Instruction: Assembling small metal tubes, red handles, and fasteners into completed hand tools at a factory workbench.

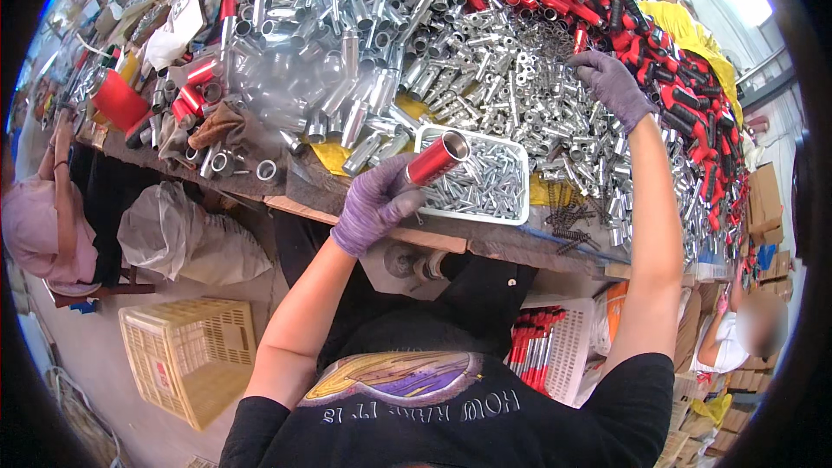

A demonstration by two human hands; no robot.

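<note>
My left hand [379, 205], in a purple-grey glove, is closed around a short red metal tube [431, 162]. The tube's open silver end points up and to the right, above a white tray [524, 175] of small metal pins [485, 175]. Farther off on the right, my right hand [614, 89], gloved alike, reaches over small silver fittings [520, 78] and thin dark springs [559, 42]. Its thumb and forefinger look apart with nothing visible between them. Just beyond its fingertips stands a red tube [580, 38].
Silver tubes [299, 9] heap at the far left, red-and-black handles [685, 113] at the right. Loose springs [570, 221] lie near the bench edge [494, 249]. Below are a yellow crate [186, 355] and a basket of red-handled parts [568, 351]. Other people sit at far left and right.
</note>
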